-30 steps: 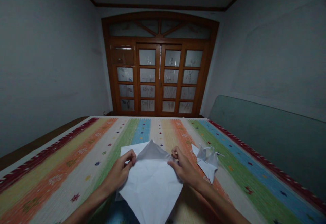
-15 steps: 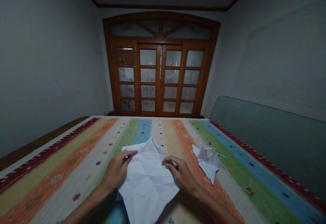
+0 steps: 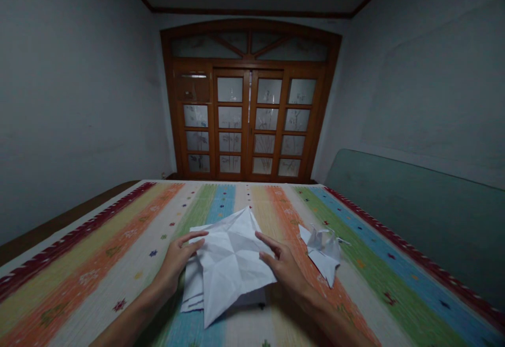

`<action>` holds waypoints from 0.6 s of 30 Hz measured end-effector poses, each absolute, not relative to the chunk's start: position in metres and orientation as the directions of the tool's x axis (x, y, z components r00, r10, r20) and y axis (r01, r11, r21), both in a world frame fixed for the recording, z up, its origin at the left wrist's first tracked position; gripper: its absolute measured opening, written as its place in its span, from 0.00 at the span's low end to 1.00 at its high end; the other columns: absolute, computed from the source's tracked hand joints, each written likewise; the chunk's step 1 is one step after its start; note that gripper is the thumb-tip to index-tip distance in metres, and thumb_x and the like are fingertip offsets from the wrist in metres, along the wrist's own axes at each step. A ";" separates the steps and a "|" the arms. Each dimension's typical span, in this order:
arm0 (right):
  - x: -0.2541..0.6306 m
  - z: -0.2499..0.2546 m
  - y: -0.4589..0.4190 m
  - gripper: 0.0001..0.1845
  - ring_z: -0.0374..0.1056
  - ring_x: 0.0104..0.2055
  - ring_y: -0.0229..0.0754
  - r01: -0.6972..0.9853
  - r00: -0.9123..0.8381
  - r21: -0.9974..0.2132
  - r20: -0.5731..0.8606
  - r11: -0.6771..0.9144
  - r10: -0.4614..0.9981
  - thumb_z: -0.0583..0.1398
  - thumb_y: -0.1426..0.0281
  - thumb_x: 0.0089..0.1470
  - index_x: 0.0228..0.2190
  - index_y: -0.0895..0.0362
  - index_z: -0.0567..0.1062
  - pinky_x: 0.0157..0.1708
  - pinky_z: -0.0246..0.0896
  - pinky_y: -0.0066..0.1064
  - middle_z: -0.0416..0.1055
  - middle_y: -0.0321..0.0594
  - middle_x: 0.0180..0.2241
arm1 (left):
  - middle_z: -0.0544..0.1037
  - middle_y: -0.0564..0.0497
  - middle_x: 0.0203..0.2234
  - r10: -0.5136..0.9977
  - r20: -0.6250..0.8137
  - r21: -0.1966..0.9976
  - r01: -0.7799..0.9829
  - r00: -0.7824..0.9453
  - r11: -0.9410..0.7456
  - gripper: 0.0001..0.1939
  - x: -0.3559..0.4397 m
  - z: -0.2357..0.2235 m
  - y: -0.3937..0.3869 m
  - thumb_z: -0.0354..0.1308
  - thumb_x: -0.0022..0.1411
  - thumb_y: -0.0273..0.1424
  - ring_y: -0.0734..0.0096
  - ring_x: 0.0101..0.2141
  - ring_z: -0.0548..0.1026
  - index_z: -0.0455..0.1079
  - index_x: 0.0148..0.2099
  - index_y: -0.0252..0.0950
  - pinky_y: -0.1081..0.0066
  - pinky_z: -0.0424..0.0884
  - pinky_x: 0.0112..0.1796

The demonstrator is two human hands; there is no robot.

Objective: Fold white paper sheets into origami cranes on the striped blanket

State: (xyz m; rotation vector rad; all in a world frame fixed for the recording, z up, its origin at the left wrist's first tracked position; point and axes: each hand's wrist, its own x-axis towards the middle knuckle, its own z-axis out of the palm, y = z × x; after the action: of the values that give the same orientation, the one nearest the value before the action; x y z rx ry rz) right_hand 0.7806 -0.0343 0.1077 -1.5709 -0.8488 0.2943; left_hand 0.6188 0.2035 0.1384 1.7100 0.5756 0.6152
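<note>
A creased white sheet of paper (image 3: 232,255) is between my hands, with fold lines meeting near its middle and one pointed corner facing away from me. My left hand (image 3: 177,263) holds its left edge, index finger and thumb bent around the paper. On the opposite edge my right hand (image 3: 284,265) grips the paper, its thumb and index finger showing; the other fingers are mostly hidden. Under the creased sheet lies a stack of white paper (image 3: 192,290), partly covered. To the right of my right hand sit several folded white paper pieces (image 3: 324,255) resembling origami cranes.
A striped multicoloured cloth (image 3: 130,263) covers the table. A pale green padded backrest (image 3: 414,200) runs along the right side. Wooden doors with glass panes (image 3: 248,121) stand beyond the far edge, between grey walls.
The creased sheet has turned and shifted away from me, baring more of the paper stack beneath. My hands stay at its sides, with the right fingers spread a little more.
</note>
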 end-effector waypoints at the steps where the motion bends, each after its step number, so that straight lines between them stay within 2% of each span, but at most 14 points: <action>1: 0.782 0.107 -0.034 0.28 0.70 0.60 0.59 0.344 0.698 -0.938 0.283 0.038 0.658 0.66 0.62 0.52 0.55 0.52 0.78 0.59 0.64 0.54 0.73 0.49 0.60 | 0.85 0.41 0.42 0.664 0.091 0.981 0.048 0.743 -0.189 0.27 0.618 0.137 0.200 0.65 0.52 0.43 0.53 0.42 0.82 0.80 0.50 0.32 0.63 0.77 0.42; 4: 0.784 0.104 -0.034 0.32 0.67 0.62 0.57 0.353 0.704 -0.935 0.289 0.033 0.649 0.66 0.62 0.52 0.59 0.50 0.75 0.60 0.63 0.52 0.70 0.46 0.62 | 0.82 0.40 0.49 0.657 0.063 0.984 0.063 0.751 -0.166 0.28 0.618 0.134 0.193 0.65 0.53 0.41 0.51 0.50 0.80 0.78 0.55 0.35 0.63 0.77 0.43; 7: 0.783 0.100 -0.034 0.39 0.67 0.62 0.58 0.323 0.683 -0.943 0.286 0.073 0.672 0.67 0.60 0.50 0.63 0.52 0.70 0.59 0.65 0.52 0.67 0.48 0.65 | 0.80 0.41 0.54 0.646 0.050 0.976 0.101 0.762 -0.194 0.26 0.619 0.131 0.191 0.65 0.52 0.34 0.49 0.57 0.75 0.79 0.54 0.37 0.59 0.75 0.49; 11: 0.781 0.094 -0.032 0.46 0.65 0.64 0.60 0.311 0.658 -0.946 0.287 0.095 0.696 0.69 0.59 0.46 0.65 0.55 0.66 0.58 0.66 0.50 0.63 0.48 0.67 | 0.80 0.43 0.56 0.638 0.071 0.964 0.112 0.767 -0.243 0.31 0.621 0.130 0.195 0.63 0.49 0.23 0.51 0.57 0.75 0.77 0.57 0.36 0.58 0.70 0.56; 15: 0.784 0.086 -0.030 0.38 0.72 0.56 0.57 0.333 0.701 -0.942 0.272 0.035 0.659 0.66 0.63 0.48 0.62 0.53 0.71 0.51 0.72 0.48 0.69 0.49 0.63 | 0.80 0.41 0.56 0.639 0.089 0.945 0.138 0.764 -0.297 0.33 0.621 0.130 0.200 0.62 0.50 0.20 0.52 0.52 0.79 0.75 0.60 0.34 0.61 0.74 0.51; 18: 0.789 0.080 -0.029 0.30 0.73 0.54 0.55 0.376 0.730 -0.927 0.294 -0.004 0.617 0.63 0.67 0.50 0.56 0.54 0.77 0.51 0.72 0.48 0.74 0.51 0.58 | 0.79 0.40 0.57 0.630 0.108 0.921 0.162 0.769 -0.355 0.34 0.622 0.124 0.203 0.63 0.50 0.20 0.51 0.53 0.78 0.73 0.62 0.34 0.61 0.75 0.51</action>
State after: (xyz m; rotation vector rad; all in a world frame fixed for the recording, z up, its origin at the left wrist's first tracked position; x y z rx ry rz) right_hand 0.7892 -0.0288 0.0801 -1.6197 -0.8163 0.2273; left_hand 0.6217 0.2035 0.1240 1.9034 0.6031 0.5527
